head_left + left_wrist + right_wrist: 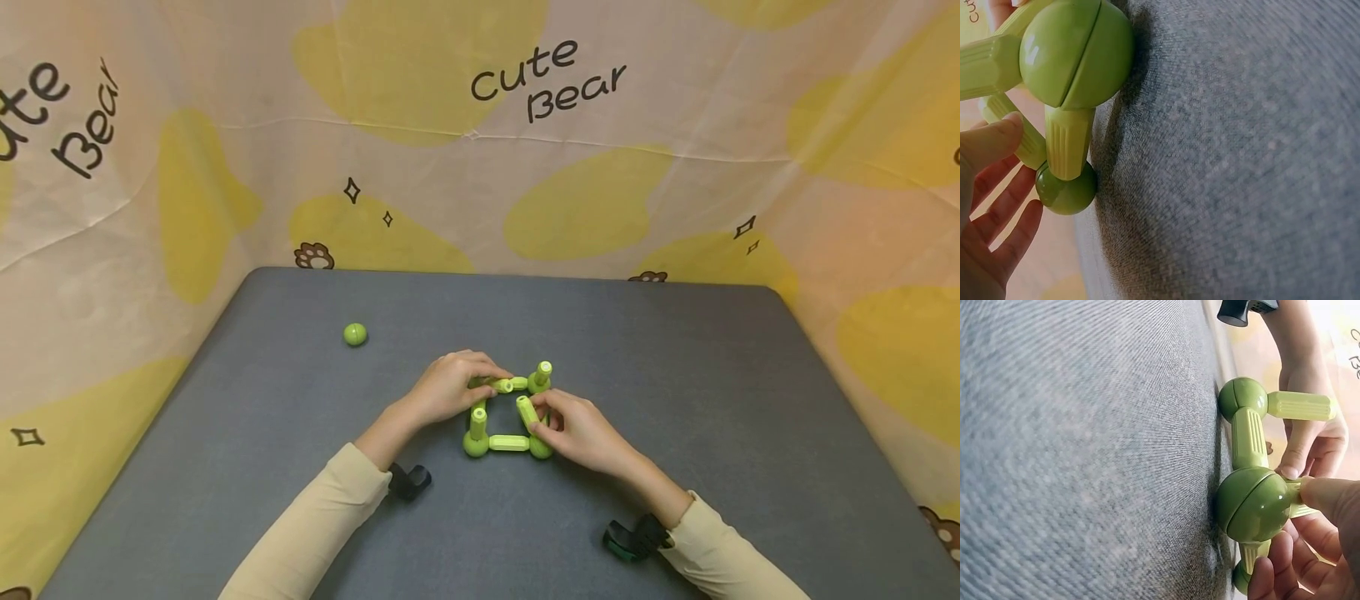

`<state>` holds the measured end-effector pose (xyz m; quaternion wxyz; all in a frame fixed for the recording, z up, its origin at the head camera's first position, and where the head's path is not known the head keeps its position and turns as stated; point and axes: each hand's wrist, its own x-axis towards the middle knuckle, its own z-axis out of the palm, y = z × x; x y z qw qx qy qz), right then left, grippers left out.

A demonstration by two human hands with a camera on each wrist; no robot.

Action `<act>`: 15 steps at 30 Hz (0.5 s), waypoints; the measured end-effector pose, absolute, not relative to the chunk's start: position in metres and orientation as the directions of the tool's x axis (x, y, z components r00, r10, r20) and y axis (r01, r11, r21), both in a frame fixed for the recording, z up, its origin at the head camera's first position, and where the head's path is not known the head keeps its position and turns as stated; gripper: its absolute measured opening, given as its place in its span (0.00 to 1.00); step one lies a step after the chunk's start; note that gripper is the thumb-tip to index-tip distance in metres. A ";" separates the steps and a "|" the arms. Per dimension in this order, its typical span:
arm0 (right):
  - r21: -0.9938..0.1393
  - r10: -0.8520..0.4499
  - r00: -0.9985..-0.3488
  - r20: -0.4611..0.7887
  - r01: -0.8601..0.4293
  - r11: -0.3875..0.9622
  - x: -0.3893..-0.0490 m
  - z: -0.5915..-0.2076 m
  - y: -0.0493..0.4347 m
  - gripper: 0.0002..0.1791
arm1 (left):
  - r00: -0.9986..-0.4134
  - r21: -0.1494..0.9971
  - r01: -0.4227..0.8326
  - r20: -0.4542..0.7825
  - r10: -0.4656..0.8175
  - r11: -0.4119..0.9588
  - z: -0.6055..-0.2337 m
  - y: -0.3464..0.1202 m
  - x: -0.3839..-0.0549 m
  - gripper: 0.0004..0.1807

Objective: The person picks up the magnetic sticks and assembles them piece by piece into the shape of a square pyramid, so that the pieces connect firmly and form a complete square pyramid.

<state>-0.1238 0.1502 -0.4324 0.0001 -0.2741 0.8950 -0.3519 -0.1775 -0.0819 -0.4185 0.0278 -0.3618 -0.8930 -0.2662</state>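
Observation:
A square frame of green balls and ribbed light-green rods lies on the table, with a rod along its near side. At the near right corner, my right hand pinches a rod that rises from a ball. My left hand is at the far left corner, thumb and fingers around a short rod joined to the far ball. Upright rods stand on the near left ball and the far right ball. In the head view my left hand mostly hides the far left ball.
A loose green ball lies on the grey table, to the far left of the frame. Each wrist carries a black device, one on the left and one on the right. Patterned cloth hangs behind the table and on both sides.

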 end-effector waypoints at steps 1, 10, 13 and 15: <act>-0.630 -0.490 -0.850 0.194 -0.491 0.602 -0.124 -0.432 0.150 0.12 | -0.735 0.453 0.662 0.238 0.634 0.597 -0.418 -0.082 -0.178 0.16; -0.632 -0.493 -0.846 0.201 -0.497 0.594 -0.123 -0.433 0.151 0.12 | -0.741 0.449 0.654 0.220 0.634 0.609 -0.419 -0.081 -0.176 0.16; -0.639 -0.492 -0.846 0.208 -0.498 0.587 -0.122 -0.433 0.152 0.12 | -0.742 0.461 0.655 0.241 0.626 0.599 -0.419 -0.082 -0.175 0.17; -0.645 -0.483 -0.849 0.216 -0.495 0.581 -0.122 -0.433 0.154 0.12 | -0.747 0.477 0.652 0.267 0.609 0.590 -0.418 -0.084 -0.173 0.17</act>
